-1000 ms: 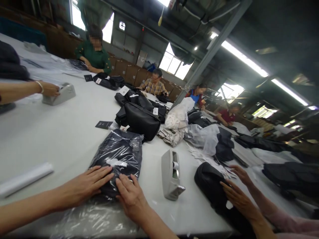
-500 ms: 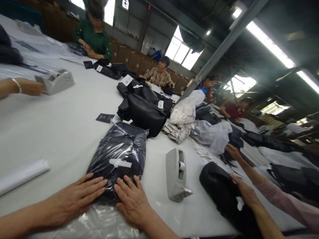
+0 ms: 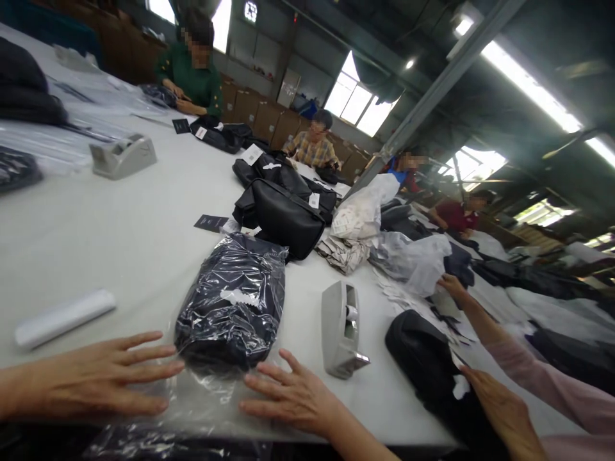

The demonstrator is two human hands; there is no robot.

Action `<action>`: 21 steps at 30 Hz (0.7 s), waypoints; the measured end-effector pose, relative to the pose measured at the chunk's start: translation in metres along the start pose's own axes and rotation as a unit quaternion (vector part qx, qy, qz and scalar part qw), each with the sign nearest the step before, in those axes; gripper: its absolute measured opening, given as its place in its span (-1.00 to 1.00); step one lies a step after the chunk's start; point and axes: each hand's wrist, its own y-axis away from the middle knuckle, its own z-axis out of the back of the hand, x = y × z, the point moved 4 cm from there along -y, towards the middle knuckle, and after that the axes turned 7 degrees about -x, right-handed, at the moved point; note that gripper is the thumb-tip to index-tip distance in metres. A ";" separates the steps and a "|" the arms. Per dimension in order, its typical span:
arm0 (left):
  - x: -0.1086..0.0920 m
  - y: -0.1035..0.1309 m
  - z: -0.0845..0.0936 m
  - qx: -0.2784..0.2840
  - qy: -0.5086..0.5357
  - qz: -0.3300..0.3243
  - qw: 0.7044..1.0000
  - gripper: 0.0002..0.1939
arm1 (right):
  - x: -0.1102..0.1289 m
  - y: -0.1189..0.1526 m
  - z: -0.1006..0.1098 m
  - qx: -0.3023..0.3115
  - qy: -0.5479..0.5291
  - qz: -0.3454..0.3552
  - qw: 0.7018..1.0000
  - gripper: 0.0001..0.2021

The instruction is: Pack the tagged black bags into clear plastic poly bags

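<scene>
The person's left hand [image 3: 98, 378] lies flat with fingers spread, grasping nothing, on the loose clear plastic at the near end of the bagged black item [image 3: 233, 304]. The right hand [image 3: 293, 397] is likewise released and flat, pressing the same plastic flap just right of the bundle's near end. The bagged item rests on the desk [image 3: 120, 224] between and just beyond both hands, its open end toward the person. Just right of it stands a grey tape dispenser [image 3: 342, 330]; a white roll [image 3: 65, 317] lies to the left. At far right a co-worker's hand [image 3: 500, 403] rests on another black bag [image 3: 427, 358]. The flap seems to hang over the near desk edge, though the view there is dark. Air trapped inside could leave the plastic wrinkled, and the slick film could slide under the flat palms, shifting the bundle off square.
</scene>
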 end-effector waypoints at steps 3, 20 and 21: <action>0.003 -0.006 0.005 0.095 -0.006 -0.080 0.992 -0.45 | 0.000 -0.011 -0.003 -0.025 -0.067 0.020 0.997 -0.74; -0.006 0.010 -0.041 -0.272 0.090 0.165 0.944 -0.70 | 0.005 -0.026 0.026 -0.302 -0.258 -0.239 0.886 -0.82; -0.002 0.013 -0.044 -0.271 0.110 0.211 0.933 -0.70 | 0.002 -0.024 0.024 -0.325 -0.274 -0.277 0.862 -0.82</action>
